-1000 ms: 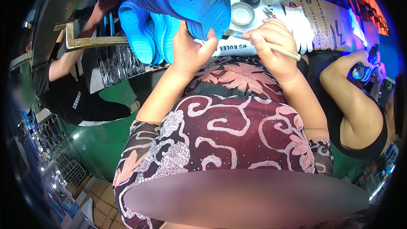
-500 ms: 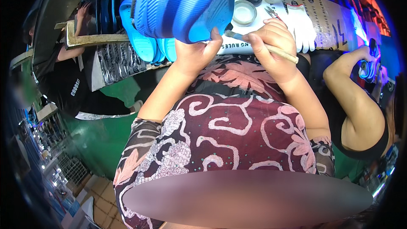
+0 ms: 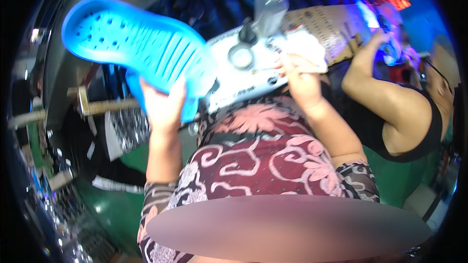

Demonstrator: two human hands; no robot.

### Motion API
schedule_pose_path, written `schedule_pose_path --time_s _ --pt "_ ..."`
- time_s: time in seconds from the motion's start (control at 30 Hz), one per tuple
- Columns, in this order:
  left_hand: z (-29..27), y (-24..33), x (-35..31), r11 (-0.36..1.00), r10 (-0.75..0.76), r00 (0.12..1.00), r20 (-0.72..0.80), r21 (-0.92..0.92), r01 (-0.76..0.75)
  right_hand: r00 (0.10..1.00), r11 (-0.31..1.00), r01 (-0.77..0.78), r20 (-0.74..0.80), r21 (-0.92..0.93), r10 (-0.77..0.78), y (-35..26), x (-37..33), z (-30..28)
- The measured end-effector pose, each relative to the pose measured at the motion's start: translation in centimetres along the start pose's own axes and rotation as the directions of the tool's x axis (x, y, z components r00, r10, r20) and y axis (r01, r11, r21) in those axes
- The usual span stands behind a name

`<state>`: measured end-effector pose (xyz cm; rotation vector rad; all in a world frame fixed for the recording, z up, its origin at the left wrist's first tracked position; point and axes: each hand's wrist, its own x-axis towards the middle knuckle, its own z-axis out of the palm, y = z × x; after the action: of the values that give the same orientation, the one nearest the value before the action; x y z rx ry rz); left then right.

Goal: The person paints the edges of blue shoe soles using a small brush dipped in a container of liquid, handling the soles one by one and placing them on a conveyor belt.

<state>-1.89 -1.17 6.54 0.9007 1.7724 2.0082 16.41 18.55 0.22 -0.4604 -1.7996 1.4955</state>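
A long blue shoe sole [image 3: 146,44], its upward face holed at one end and ridged toward the other, is held up at the left. My left hand [image 3: 165,104] grips it from below near its ridged end. My right hand [image 3: 302,83] is closed around a slim brush [image 3: 318,70], its handle end sticking out to the right. The brush tip is blurred, just right of a round dish [image 3: 241,57]. More blue soles [image 3: 189,112] lie beneath the held one, partly covered by it and by my left hand.
Behind the dish stand a dark cone-topped bottle [image 3: 247,35] and a clear bottle [image 3: 270,12] with a white cap. They rest on a printed white sheet [image 3: 226,96]. Brown cardboard [image 3: 324,27] lies beyond. A co-worker's arm [image 3: 399,97] is at right; a wooden bar [image 3: 109,106] is at left.
The sole has swung left, turning its holed face up, and my left hand has moved left with it. My right hand has drawn away from the sole toward the dish with the brush. My view has shifted.
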Motion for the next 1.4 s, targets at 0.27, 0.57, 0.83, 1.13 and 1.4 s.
schedule_pose_path --time_s 0.27,0.57,0.83,1.13,1.4 --pt "4.9 5.6 4.6 0.865 -0.285 0.468 0.836 0.014 0.502 0.986 0.984 -0.127 -0.126 -0.125 0.111 0.1 -2.1 -3.8" --pt "29.0 9.9 24.5 0.668 -0.025 0.812 0.584 -0.594 0.448 0.929 0.98 -0.197 -0.312 0.031 0.197 3.0 -3.3 -6.1" --pt "19.0 4.6 15.2 0.907 0.11 0.681 0.724 -0.353 0.23 0.912 0.966 -0.243 -0.321 0.084 0.257 5.2 -3.9 -6.5" --pt "-13.5 -3.8 -0.6 0.421 0.322 0.939 -0.122 0.907 -0.027 0.918 0.923 -0.355 -0.133 0.148 0.374 5.0 -2.7 -3.3" --pt "-25.8 -12.3 -9.1 0.542 -0.51 0.743 -0.434 0.508 0.669 0.924 0.92 -0.382 0.053 0.083 0.379 3.8 -0.3 1.4"
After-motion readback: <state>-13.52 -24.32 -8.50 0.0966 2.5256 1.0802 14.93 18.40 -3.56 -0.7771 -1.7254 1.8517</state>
